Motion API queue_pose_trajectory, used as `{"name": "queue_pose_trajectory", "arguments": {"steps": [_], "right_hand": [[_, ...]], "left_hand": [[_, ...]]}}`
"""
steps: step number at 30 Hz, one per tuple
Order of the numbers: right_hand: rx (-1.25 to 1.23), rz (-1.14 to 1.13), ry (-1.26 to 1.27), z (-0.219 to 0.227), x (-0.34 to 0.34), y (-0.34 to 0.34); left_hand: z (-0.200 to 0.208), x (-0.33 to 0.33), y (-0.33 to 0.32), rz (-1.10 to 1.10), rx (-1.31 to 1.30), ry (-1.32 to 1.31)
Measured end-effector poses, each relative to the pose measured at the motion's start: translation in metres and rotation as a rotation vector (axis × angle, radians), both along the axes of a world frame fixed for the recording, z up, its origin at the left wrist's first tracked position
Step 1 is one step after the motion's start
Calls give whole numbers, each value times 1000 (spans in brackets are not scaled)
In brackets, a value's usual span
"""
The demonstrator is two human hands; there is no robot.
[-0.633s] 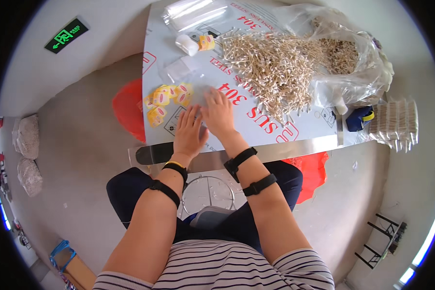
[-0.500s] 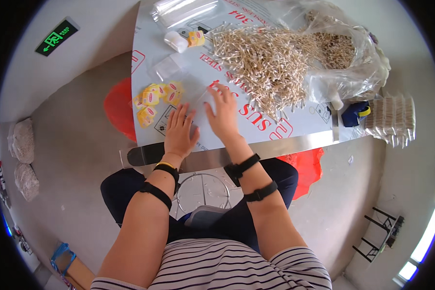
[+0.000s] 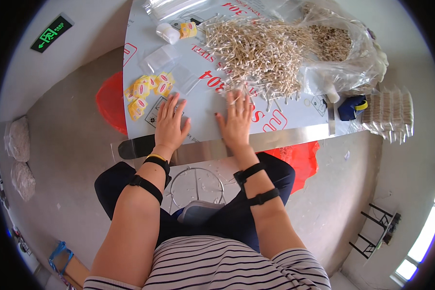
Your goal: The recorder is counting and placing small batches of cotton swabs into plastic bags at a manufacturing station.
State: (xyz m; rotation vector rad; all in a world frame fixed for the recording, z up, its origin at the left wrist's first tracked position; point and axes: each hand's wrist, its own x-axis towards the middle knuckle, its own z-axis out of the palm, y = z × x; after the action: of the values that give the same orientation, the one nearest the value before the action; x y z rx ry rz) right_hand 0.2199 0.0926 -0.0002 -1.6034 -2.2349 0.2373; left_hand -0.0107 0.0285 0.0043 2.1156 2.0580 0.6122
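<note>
My left hand (image 3: 170,124) lies palm down at the near side of the metal-topped table, open and holding nothing. To its right, my right hand (image 3: 236,123) is open too, fingers stretched out, its fingertips at the near edge of a big heap of cotton swabs (image 3: 261,53). Just beyond my left hand is a clear plastic bag (image 3: 185,79). Another clear bag (image 3: 159,59) lies farther back. Several small yellow paper cards (image 3: 141,90) are scattered left of the bags.
A white roll (image 3: 167,33) and a stack of yellow cards (image 3: 188,30) sit at the back left. A large open plastic bag (image 3: 319,79) of swabs stands right of the heap. Packed swab bundles (image 3: 387,115) and a blue tape dispenser (image 3: 353,108) are at far right.
My right hand has moved right, from beside the clear bag to the near edge of the swab heap, its fingers now flatter. My left hand stays palm down. The whole view has shifted slightly.
</note>
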Motion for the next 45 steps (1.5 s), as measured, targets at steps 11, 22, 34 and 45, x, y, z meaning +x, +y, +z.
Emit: {"name": "queue_pose_trajectory", "arguments": {"steps": [11,22,34,45], "right_hand": [[-91,217,198,12,-63,-21],[-162,615,-30,39,12,-68],[-250,531,158,28,8,-58],[-15,178,282,21,-25,1]], "left_hand": [[-2,-1,-1,17,-1,21],[-4,1,0,12,25,-4],[-7,-2,-2,11,71,-18],[-1,1,-3,27,88,-99]]}}
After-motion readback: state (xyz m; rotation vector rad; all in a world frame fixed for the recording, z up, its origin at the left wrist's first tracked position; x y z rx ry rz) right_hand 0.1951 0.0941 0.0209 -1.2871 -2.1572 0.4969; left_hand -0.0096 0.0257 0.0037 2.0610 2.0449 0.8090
